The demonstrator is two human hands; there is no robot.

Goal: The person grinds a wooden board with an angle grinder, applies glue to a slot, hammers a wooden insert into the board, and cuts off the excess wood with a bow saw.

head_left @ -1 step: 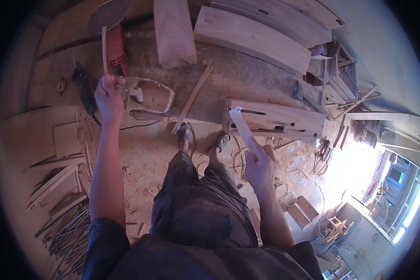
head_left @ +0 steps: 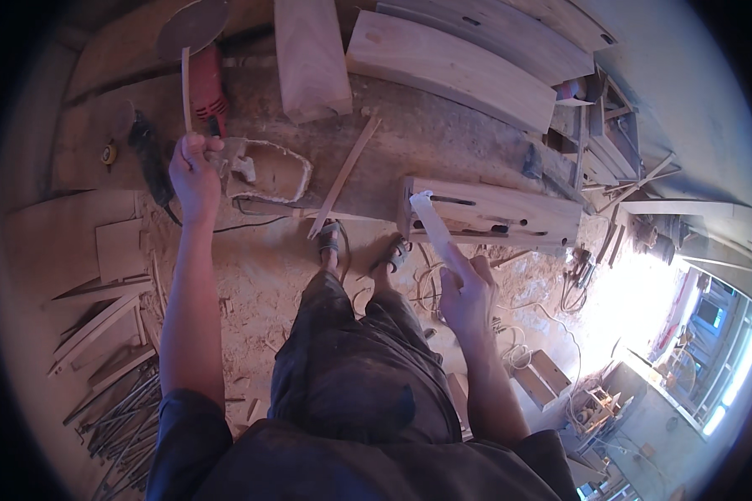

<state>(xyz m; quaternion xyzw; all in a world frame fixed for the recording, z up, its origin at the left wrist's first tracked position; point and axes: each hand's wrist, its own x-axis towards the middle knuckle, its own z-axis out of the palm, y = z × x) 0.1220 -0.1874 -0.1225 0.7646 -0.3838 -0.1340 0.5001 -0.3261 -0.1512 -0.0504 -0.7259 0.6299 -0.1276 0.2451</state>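
Note:
My left hand (head_left: pixel 196 177) pinches the lower end of a thin wooden strip (head_left: pixel 186 92), which points away from me. Just right of the strip is a red power tool (head_left: pixel 210 88) with a round disc. In my right hand (head_left: pixel 468 296) is a flat wooden stick (head_left: pixel 434 228) with white paste on its far end. That end is over the near left part of a slotted wooden beam (head_left: pixel 551 219); whether it touches cannot be told. Between my hands, a cut-open container (head_left: pixel 302 185) with a white-crusted rim holds pale paste.
Large timber pieces (head_left: pixel 451 71) lie across the far side of the bench (head_left: pixel 251 88). A narrow wooden offcut (head_left: pixel 347 177) overhangs the bench edge. At left are a dark grinder (head_left: pixel 149 159) and a tape measure (head_left: pixel 109 153). Shavings and cables cover the floor (head_left: pixel 251 271).
The pasted end of the stick in my right hand has shifted very slightly. My left hand and the strip have stayed put.

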